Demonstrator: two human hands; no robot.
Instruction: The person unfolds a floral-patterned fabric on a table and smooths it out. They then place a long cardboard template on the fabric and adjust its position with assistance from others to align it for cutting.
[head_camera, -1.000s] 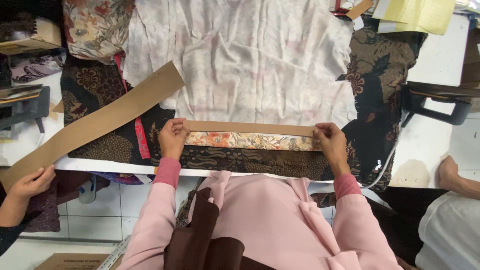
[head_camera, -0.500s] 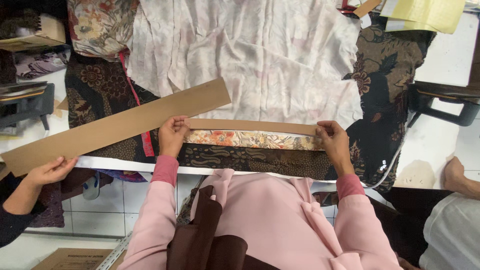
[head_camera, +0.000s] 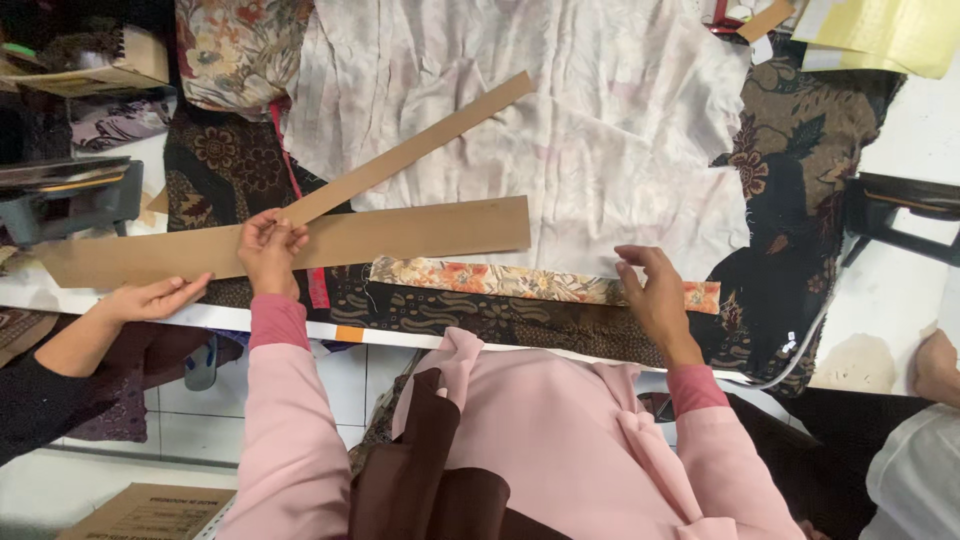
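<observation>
My left hand (head_camera: 270, 245) pinches the near end of a narrow brown cardboard strip (head_camera: 420, 145) that slants up to the right over the pale fabric (head_camera: 600, 130). Under it lies a wider brown cardboard strip (head_camera: 400, 232), which another person's hand (head_camera: 150, 297) touches at its left end. A floral orange fabric strip (head_camera: 510, 282) lies flat along the table's front on dark patterned cloth (head_camera: 480, 315). My right hand (head_camera: 655, 290) rests near that strip's right end, fingers spread, gripping nothing.
A dark machine (head_camera: 60, 195) stands at the left, a cardboard box (head_camera: 110, 65) behind it. Yellow paper (head_camera: 885, 30) lies at the far right. A red tape (head_camera: 300, 215) crosses the dark cloth. A second person's arm (head_camera: 935, 365) shows at the right edge.
My left hand lifted the narrow strip off the floral fabric and swung it up to the right. My right hand let go of it. The wide strip slid right onto the cloth.
</observation>
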